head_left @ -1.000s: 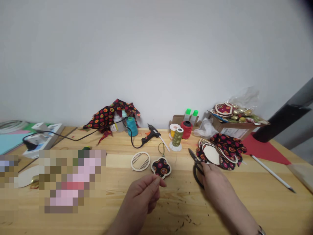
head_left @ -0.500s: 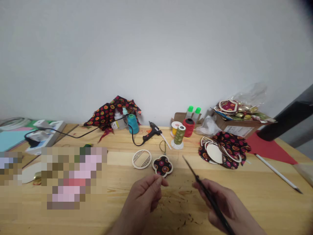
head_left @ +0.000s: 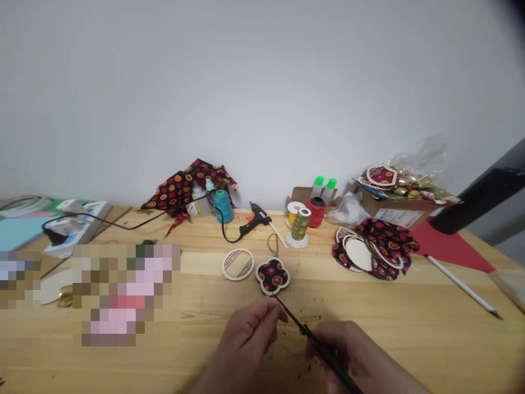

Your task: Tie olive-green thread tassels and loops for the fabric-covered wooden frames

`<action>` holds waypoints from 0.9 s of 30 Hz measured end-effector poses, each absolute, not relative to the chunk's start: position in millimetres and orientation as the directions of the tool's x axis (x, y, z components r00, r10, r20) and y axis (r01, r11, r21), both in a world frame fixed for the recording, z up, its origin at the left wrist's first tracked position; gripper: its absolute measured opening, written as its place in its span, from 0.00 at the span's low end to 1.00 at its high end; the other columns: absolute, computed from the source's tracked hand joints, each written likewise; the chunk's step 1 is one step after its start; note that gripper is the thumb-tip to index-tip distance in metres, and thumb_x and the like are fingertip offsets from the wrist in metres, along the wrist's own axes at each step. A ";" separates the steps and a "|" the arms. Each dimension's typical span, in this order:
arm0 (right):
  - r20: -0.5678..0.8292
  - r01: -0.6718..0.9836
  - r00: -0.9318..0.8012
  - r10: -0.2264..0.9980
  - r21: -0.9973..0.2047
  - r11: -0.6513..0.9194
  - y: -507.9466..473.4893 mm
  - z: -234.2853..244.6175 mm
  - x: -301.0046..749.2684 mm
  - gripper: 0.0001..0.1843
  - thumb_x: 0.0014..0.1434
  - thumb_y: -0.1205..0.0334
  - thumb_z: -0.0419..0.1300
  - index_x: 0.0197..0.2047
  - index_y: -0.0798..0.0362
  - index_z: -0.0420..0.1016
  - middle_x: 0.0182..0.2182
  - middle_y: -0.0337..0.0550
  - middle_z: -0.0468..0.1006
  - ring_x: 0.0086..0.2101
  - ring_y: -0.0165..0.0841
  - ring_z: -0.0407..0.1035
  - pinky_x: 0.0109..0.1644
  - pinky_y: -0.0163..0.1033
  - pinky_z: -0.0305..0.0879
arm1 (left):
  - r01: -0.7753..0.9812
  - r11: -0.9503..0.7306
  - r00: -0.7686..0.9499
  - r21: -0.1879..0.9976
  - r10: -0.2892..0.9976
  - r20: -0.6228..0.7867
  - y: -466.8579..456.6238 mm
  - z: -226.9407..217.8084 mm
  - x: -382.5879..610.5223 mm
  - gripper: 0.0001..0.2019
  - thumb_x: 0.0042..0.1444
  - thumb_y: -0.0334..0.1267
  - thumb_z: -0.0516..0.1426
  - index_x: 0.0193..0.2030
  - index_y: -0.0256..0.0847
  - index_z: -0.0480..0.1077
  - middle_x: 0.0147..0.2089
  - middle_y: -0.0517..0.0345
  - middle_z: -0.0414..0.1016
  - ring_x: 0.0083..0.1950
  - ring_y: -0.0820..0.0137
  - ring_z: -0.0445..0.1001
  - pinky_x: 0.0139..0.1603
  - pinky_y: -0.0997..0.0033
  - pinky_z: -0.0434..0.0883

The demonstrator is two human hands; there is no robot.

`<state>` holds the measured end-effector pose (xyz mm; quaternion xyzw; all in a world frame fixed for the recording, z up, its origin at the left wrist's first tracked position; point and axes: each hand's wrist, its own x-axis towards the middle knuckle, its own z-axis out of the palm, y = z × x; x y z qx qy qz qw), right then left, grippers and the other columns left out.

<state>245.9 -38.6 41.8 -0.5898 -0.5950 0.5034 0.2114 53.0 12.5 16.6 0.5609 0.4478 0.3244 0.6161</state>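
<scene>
In my right hand (head_left: 348, 350) is a pair of black scissors (head_left: 322, 353), its thin blades pointing up and left. The blade tips lie just above my left fingertips, near the lower edge of a flower-shaped pendant (head_left: 273, 276). That pendant has a pale wooden rim, dark patterned fabric inside and a green cord loop (head_left: 272, 243) at its top; it lies on the table. My left hand (head_left: 254, 334) is closed in a pinch just below it; whatever the fingers hold is too small to make out. Left of the pendant lies an oval wooden lattice piece (head_left: 238, 265).
Behind stand a glue gun (head_left: 256, 220), a teal thread cone (head_left: 223, 207), a green thread spool (head_left: 301, 224) and a red one (head_left: 316, 212). Patterned fabric with wooden pieces (head_left: 361, 253) lies right, near a white pencil-like stick (head_left: 461, 286). Dark scraps lie around my hands. The left foreground is blurred.
My right hand has moved left with the scissors, bringing the tips to the pendant's lower edge by my left fingers. My left hand has shifted slightly downward and keeps its pinch.
</scene>
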 end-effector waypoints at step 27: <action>-0.377 0.792 -0.174 0.910 -0.603 -0.098 -41.9 44.8 259.8 0.04 0.43 0.70 0.56 0.22 0.53 0.69 0.20 0.33 0.69 0.23 0.26 0.59 0.22 0.30 0.46 | 0.097 0.191 0.178 0.977 0.962 -0.205 22.3 18.4 37.7 0.16 0.54 0.51 0.55 0.32 0.38 0.71 0.20 0.68 0.53 0.22 0.76 0.49 0.22 0.76 0.48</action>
